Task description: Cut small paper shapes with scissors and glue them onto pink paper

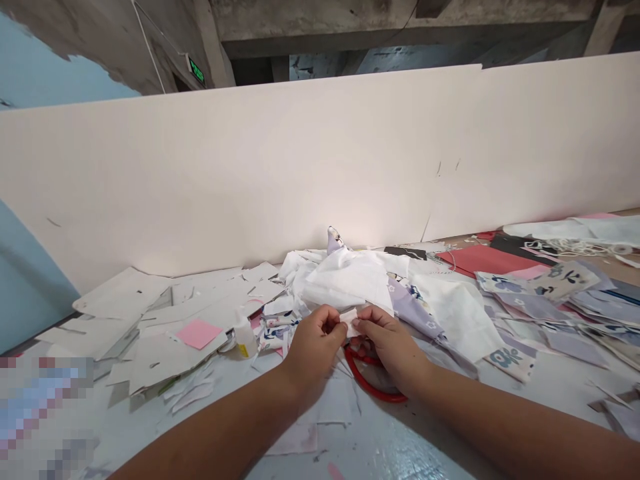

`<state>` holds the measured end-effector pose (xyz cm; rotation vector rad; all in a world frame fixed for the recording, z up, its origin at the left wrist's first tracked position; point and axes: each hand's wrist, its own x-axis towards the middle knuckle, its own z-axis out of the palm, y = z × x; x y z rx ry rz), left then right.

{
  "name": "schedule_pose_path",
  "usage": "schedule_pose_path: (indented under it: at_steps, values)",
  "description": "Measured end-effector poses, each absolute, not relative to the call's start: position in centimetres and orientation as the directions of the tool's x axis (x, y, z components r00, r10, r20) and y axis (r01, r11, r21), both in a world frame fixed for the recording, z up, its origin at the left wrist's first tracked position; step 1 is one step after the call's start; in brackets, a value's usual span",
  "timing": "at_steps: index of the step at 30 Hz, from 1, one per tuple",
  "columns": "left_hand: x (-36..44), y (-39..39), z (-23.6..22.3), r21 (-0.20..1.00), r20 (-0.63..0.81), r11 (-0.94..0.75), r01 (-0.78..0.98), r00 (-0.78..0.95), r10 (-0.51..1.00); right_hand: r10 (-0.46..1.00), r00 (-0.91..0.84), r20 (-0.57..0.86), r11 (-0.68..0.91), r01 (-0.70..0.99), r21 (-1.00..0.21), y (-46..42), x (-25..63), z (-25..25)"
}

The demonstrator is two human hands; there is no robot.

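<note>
Between the fingertips of my two hands is a small pale pinkish-white fabric piece (pixel 349 323). My left hand (pixel 314 347) pinches its left side with thumb and curled fingers. On the other side, my right hand (pixel 393 347) pinches it too. Red-handled scissors (pixel 376 396) show just below my right hand; their blades are hidden, and I cannot tell whether any finger touches them. A heap of white cloth (pixel 345 277) lies just beyond my hands, with lilac floral fabric (pixel 413 308) along its right side.
Grey-white card templates (pixel 165 347) pile up at left, with a pink paper square (pixel 200 333) on top. A small white bottle (pixel 245 337) stands beside them. Floral fabric pieces (pixel 545 283), red sheets (pixel 493 261) and white cord (pixel 570 248) lie right. A pale panel (pixel 300 167) closes off the back.
</note>
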<state>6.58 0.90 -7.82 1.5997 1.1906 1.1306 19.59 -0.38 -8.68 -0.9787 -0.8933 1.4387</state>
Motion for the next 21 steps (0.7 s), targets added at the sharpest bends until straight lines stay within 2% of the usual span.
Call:
schedule_pose_path:
  at_steps: [2,5,9,14,21]
  values:
    - [6.5,1.1,-7.7,0.962,0.171,-0.208,0.179,0.202,0.964,0.993,-0.060,-0.106,-0.121,-0.385,-0.915,-0.3,19.8,-8.6]
    - [6.3,1.4,-7.6,0.993,0.112,-0.118,0.002,0.297,0.948,0.987,-0.095,-0.129,-0.157,-0.419,-0.894,-0.1,20.0,-8.5]
    - [6.3,1.5,-7.5,0.991,0.057,-0.013,-0.133,0.332,0.941,0.987,-0.103,-0.121,-0.155,-0.463,-0.873,0.0,20.2,-8.3]
    - [6.0,1.4,-7.2,0.991,0.106,-0.072,-0.110,0.346,0.932,0.985,-0.119,-0.123,-0.166,-0.498,-0.851,-0.2,20.3,-7.7]
    - [5.7,1.6,-6.9,0.990,0.124,-0.087,-0.114,0.379,0.917,0.957,-0.262,-0.127,-0.250,-0.515,-0.820,-0.2,20.6,-7.3]
